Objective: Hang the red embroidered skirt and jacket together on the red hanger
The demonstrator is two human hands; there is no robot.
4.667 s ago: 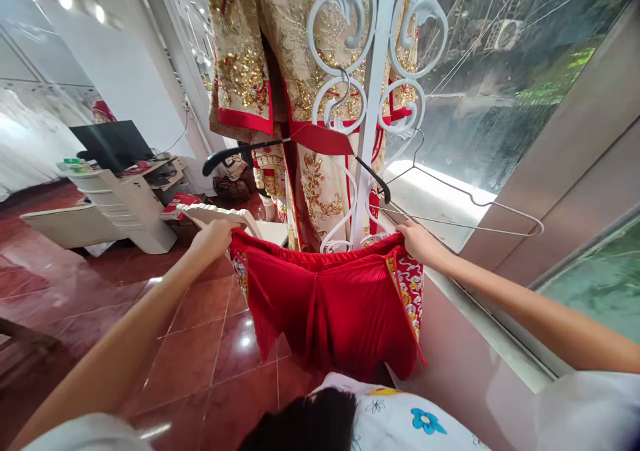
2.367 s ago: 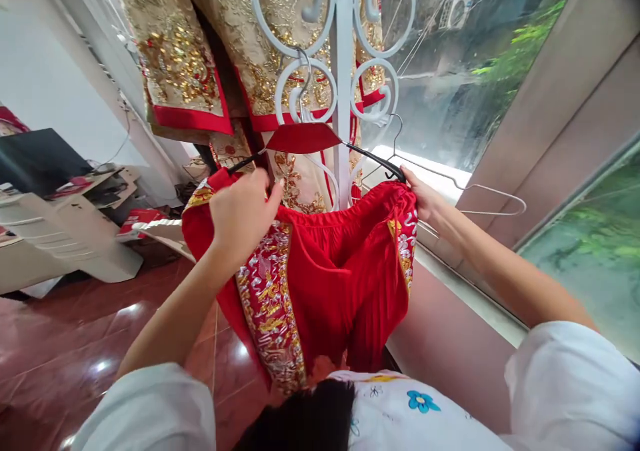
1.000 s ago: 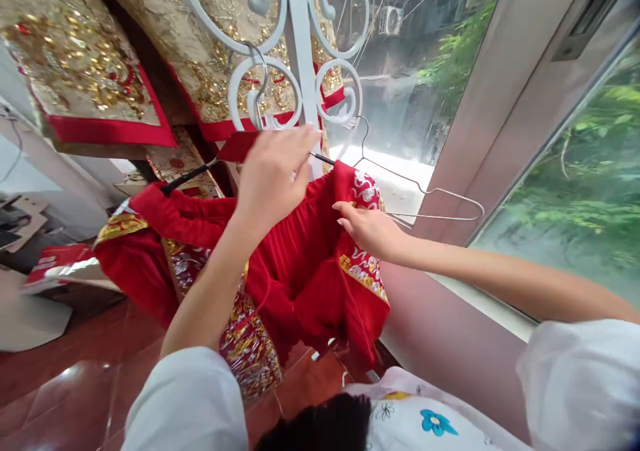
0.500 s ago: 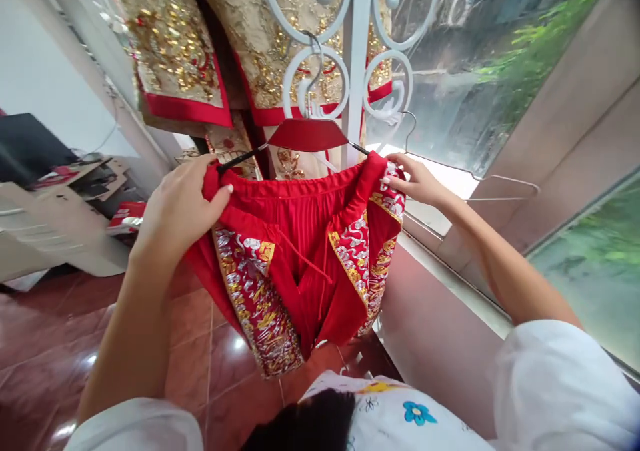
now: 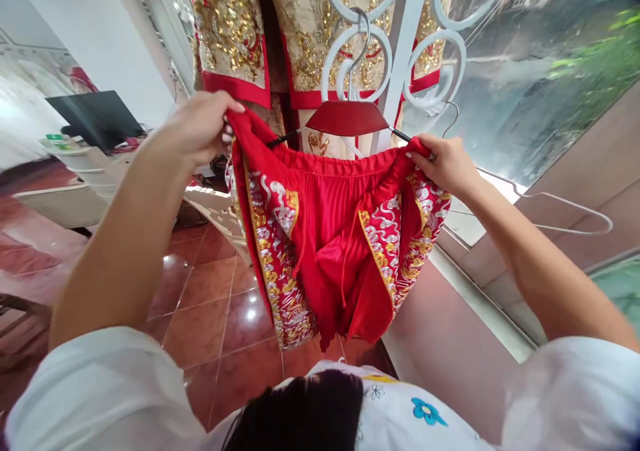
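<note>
- Judged well along: fitted most of the way onto the black arms of the red-centred hanger (image 5: 353, 118), with the skirt (image 5: 330, 204) hanging between both hands.
- Already caught by its hook on the scrollwork of the white rack (image 5: 407, 24), in front of the gold robes (image 5: 230, 31).
- Not yet evened out, by the look of it: drawn up and outward at the left end, lower and closer to the hanger at the right. Apparently left to do: settling that raised end and levelling the waistband (image 5: 345, 164).
- Impossible to tell the reach of the hanger's tips (hidden inside the cloth).
- Clasping the left top corner with the left hand (image 5: 200, 128), fingers curled and pressed onto the fabric.
- Pinching the right top corner between thumb and fingers of the right hand (image 5: 443, 161), just beside the hanger's arm.
- Hanging loose below: embroidered panels (image 5: 385, 231), above the tiled floor (image 5: 205, 331).
</note>
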